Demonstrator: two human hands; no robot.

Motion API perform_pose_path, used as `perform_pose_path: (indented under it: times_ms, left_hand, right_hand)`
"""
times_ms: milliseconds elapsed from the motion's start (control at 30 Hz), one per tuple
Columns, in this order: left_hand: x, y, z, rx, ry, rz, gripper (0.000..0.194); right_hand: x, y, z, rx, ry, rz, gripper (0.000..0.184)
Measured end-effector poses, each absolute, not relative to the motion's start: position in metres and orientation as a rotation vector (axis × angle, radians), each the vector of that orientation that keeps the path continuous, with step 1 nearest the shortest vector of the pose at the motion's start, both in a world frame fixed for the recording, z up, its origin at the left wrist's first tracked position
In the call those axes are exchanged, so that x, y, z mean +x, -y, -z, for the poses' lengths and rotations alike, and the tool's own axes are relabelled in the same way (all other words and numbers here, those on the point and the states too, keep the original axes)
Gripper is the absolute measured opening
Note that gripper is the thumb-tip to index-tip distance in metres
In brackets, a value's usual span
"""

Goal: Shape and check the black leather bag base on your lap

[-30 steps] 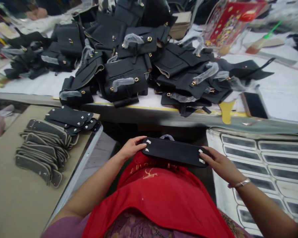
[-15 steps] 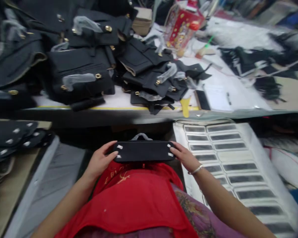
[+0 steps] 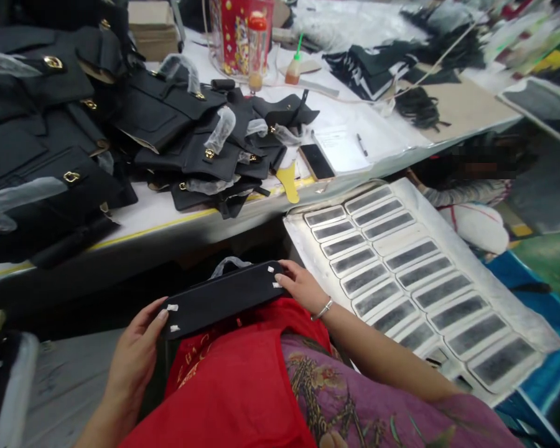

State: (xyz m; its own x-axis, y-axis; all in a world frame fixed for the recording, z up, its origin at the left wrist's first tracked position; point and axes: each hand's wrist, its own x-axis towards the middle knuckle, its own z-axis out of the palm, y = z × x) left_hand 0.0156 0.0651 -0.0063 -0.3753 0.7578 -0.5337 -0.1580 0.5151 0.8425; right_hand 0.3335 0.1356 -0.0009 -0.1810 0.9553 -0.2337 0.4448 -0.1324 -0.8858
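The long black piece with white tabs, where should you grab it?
Probably at both short ends, coming from left and right: the long black piece is narrow, so two grips should steady it. The left hand and right hand hold it there, thumbs on the face with the white tabs.

A panel (image 3: pixel 224 298) is spanning from left hand (image 3: pixel 137 339) to right hand (image 3: pixel 303 287), before the apron (image 3: pixel 242 379). Beyond it, bags (image 3: pixel 154 115) are lying on the table (image 3: pixel 392 140); right of them, a phone (image 3: pixel 316 162) is resting beside paper (image 3: pixel 333 144). A bottle (image 3: pixel 293 71) is standing farther back. Right of both hands, a board (image 3: pixel 429 218) is lying.
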Motion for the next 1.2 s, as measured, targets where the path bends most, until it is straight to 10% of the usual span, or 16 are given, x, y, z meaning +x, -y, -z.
perform_pose_path:
  times_ms: [1200]
  left_hand:
    - [-0.002, -0.047, 0.020, 0.992, -1.547, -1.238, 0.042]
  right_hand:
    - [0.296, -0.137, -0.012, -1.879, 1.857, -1.012, 0.049]
